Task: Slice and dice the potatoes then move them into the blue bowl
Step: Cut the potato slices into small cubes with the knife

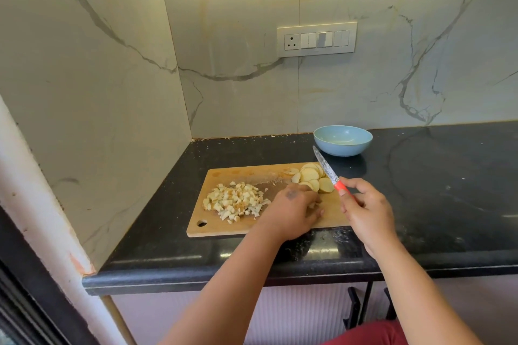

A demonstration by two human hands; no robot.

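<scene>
From the head view, the only one we have, we judge the job roughly half done: a heap of diced potato (234, 200) lies on the left half of the wooden cutting board (333, 216), while a fanned row of potato slices (311, 178) sits uncut at the board's far right corner, so those rounds are left to dice. The blue bowl (342, 139) stands just beyond the board's far right corner, near the back edge of the surface, and holds no potato that we can see, so all the moving is also left. Our left hand (291, 211) lies palm down on the middle of the board with fingers curled toward the nearest slices; we cannot tell whether it pinches a piece, since the fingertips are hidden beneath it. Our right hand (364, 210) is wrapped round the red handle of the knife (326, 169), whose speckled blade is lifted and points away over the slices toward the bowl, not cutting. The surface (434, 190) is a glossy black stone counter, dusted with pale crumbs along its near edge and back edge, and it fits into a corner. White marble-look panels (252, 22) with grey veins form the walls behind and to the left, and a switch plate (316, 39) with a socket is set into the back wall above the bowl.
</scene>
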